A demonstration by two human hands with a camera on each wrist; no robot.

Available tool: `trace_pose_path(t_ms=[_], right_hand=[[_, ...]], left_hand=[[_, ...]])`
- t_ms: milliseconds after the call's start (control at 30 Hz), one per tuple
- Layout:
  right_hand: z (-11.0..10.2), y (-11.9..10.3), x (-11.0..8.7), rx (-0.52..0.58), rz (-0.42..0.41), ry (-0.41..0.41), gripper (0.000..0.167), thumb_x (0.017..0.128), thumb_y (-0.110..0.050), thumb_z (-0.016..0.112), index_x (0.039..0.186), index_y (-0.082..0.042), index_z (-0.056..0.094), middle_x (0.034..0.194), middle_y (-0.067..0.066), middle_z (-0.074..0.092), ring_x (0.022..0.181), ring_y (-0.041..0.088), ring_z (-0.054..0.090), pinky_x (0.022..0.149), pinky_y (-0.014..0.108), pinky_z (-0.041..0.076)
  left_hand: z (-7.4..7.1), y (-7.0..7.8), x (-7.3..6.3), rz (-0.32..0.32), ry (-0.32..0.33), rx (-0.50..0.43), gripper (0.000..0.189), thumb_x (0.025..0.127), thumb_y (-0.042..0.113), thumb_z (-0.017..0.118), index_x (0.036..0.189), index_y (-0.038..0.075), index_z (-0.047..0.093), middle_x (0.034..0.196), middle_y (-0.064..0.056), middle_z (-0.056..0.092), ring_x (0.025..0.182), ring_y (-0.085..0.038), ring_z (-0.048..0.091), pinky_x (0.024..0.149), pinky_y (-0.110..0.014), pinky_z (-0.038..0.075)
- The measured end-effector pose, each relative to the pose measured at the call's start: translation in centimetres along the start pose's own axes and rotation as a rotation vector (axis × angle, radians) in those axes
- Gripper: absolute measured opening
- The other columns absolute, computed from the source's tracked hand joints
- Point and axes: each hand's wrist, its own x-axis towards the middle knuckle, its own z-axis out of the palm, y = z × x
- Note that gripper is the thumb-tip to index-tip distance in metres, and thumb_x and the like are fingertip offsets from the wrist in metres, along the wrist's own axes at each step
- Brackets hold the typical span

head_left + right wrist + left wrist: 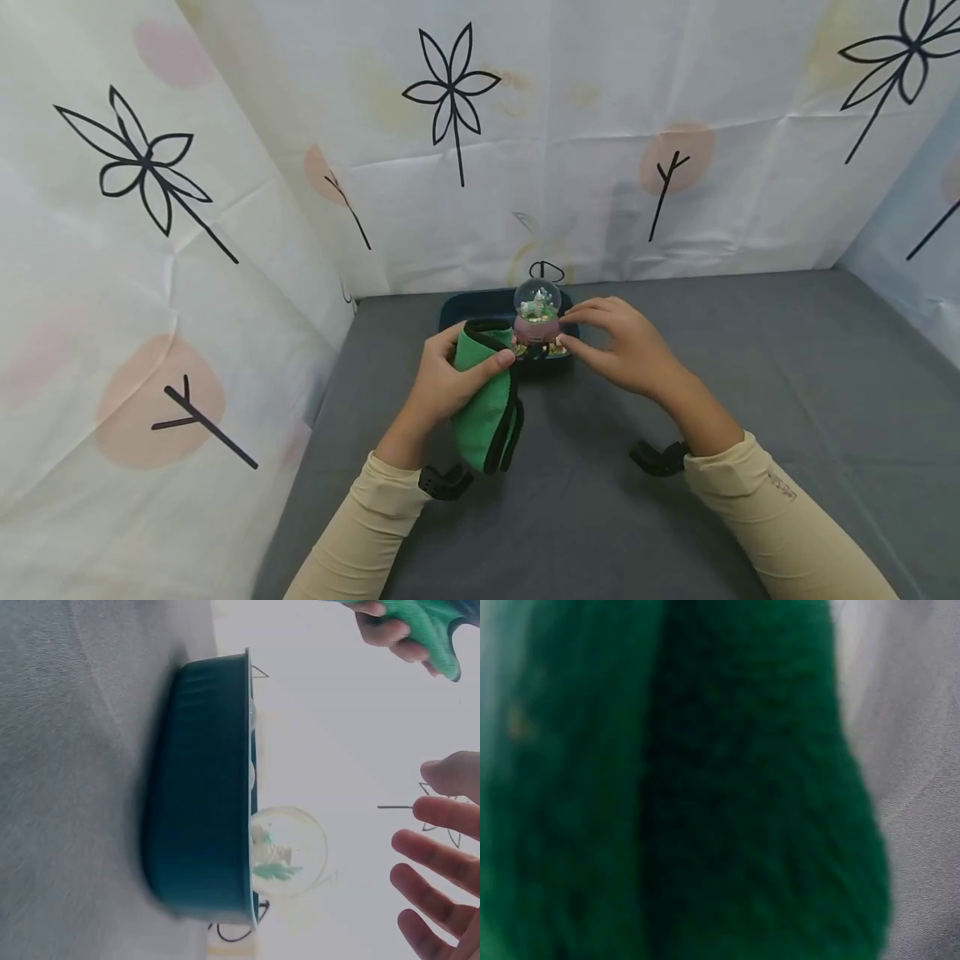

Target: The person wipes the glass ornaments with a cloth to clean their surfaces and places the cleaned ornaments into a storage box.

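Observation:
A snow globe point(537, 307) with a clear dome, a pink base and small green and white figures inside stands in the dark teal bin point(206, 787). Its dome rises above the bin's rim in the right wrist view. My left hand point(442, 379) grips a folded green cloth point(480, 417) with black edging, the thumb on top. That cloth fills most of the left wrist view and hides the fingers there. The right hand point(626, 346) is beside the globe in the head view. In the right wrist view its fingers point(439, 859) are spread, apart from the globe.
Grey cloth point(712, 358) covers the table. White patterned curtains point(570, 167) hang behind and at both sides. Pale rounded things point(252, 776), mostly hidden, show at the bin's rim. Dark wrist cameras point(660, 458) sit on both wrists.

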Motion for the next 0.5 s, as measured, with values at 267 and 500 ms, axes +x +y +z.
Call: trace_pose_path(t_ms=[267, 500], right_hand=[[-1.6, 0.3, -2.3, 0.013, 0.028, -0.042, 0.025, 0.096, -0.018, 0.08, 0.12, -0.012, 0.078, 0.126, 0.01, 0.074, 0.124, 0.034, 0.063, 0.103, 0.063, 0.052], [-2.7, 0.7, -3.2, -0.006, 0.021, -0.009, 0.028, 0.093, -0.014, 0.083, 0.119, -0.011, 0.078, 0.124, 0.009, 0.074, 0.122, 0.034, 0.063, 0.101, 0.061, 0.053]], left_hand=[[0.6, 0.0, -0.3, -0.137, -0.221, 0.188, 0.041, 0.089, 0.047, 0.085, 0.122, 0.027, 0.074, 0.1, -0.002, 0.073, 0.084, -0.023, 0.071, 0.074, -0.043, 0.063], [0.8, 0.1, -0.7, -0.231, -0.386, 0.284, 0.071, 0.086, 0.051, 0.086, 0.147, 0.028, 0.059, 0.148, 0.009, 0.058, 0.137, -0.016, 0.057, 0.116, -0.046, 0.05]])
